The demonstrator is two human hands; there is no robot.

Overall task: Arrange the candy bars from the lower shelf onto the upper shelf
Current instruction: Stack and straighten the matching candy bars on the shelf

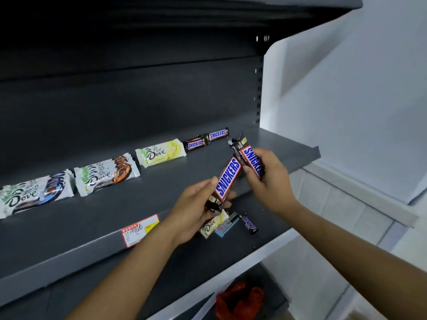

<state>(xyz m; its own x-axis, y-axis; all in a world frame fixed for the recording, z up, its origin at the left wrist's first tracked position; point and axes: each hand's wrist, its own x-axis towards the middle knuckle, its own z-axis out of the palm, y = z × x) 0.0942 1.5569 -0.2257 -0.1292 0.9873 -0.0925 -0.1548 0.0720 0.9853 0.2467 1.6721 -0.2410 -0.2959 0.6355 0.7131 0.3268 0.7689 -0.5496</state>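
My left hand [196, 204] grips the lower end of a Snickers bar [227, 177] that tilts up to the right. A second Snickers bar [250, 159] is held in my right hand [268, 181], just above and beside the first. Both bars hover over the front right of the upper shelf [161, 199]. On that shelf lie a row of Dove bars [34, 192], [107, 174], [160, 152] and two small Snickers bars [206, 139] at the back. The lower shelf [231, 252] carries a yellow Dove bar [213, 224], a blue pack [227, 226] and a small Snickers bar [249, 224].
A red and yellow price tag [139, 229] is stuck on the upper shelf's front edge. A red bag [240, 299] lies on the bottom level. A white wall [358, 100] and tiled floor [346, 204] lie to the right of the shelving.
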